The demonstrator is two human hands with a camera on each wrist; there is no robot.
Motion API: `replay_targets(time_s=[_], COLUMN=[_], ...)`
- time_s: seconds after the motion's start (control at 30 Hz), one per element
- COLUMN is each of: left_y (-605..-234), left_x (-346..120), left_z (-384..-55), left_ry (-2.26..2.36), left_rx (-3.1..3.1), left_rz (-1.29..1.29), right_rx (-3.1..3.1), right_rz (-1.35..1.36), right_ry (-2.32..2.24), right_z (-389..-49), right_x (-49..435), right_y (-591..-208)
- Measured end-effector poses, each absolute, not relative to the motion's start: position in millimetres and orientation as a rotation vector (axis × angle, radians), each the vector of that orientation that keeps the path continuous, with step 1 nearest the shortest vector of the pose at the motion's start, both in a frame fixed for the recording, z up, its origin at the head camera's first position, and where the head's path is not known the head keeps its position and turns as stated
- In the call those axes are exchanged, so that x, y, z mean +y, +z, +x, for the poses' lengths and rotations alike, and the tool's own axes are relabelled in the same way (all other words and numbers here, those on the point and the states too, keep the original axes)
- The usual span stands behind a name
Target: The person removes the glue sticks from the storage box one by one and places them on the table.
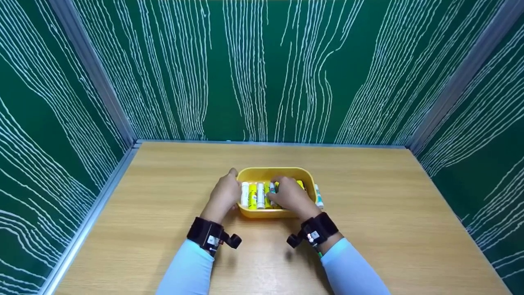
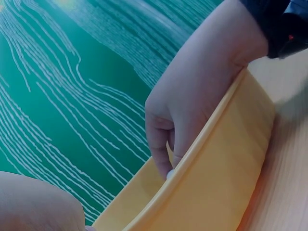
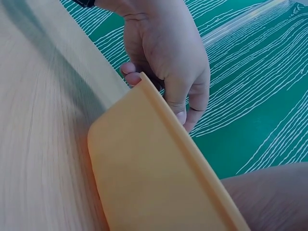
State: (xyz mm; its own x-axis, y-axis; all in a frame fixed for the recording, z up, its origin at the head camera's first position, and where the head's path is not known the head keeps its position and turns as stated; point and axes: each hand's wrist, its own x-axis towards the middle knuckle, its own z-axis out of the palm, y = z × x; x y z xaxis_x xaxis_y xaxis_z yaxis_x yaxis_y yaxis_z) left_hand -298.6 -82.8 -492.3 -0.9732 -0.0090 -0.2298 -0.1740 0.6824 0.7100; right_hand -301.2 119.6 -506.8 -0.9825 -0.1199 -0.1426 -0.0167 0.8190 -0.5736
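A yellow plastic box (image 1: 258, 214) stands on the table with a row of white and yellow glue sticks (image 1: 252, 196) inside. My left hand (image 1: 226, 189) holds the box at its left end; in the right wrist view, the left hand (image 3: 168, 57) shows past the rim, some curled fingertips outside the corner. Reaching down into the box, my right hand (image 1: 291, 196) pinches a white and teal glue stick (image 1: 272, 188) between thumb and fingers. In the left wrist view, the right hand (image 2: 190, 91) dips behind the rim, a small white end (image 2: 170, 174) at its fingertips.
A white and teal stick (image 1: 319, 196) lies on the table just beyond the box's right end. Green walls (image 1: 278, 73) with white wavy lines and grey corner posts (image 1: 94, 69) border the wooden table (image 1: 368, 184) at the back and sides.
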Motion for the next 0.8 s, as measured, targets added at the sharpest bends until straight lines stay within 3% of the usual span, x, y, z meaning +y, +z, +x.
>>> replay_targets(time_s=[0.8], left_y=[-493.6], left_x=[-82.4], left_z=[-301.4], left_ry=[1.113], left_rx=[2.684], left_rz=[-0.167], right_rx=[2.726], right_rz=[-0.230], right_ry=[-1.076], right_z=[-300.9], right_x=[134.5], right_y=[-495.8])
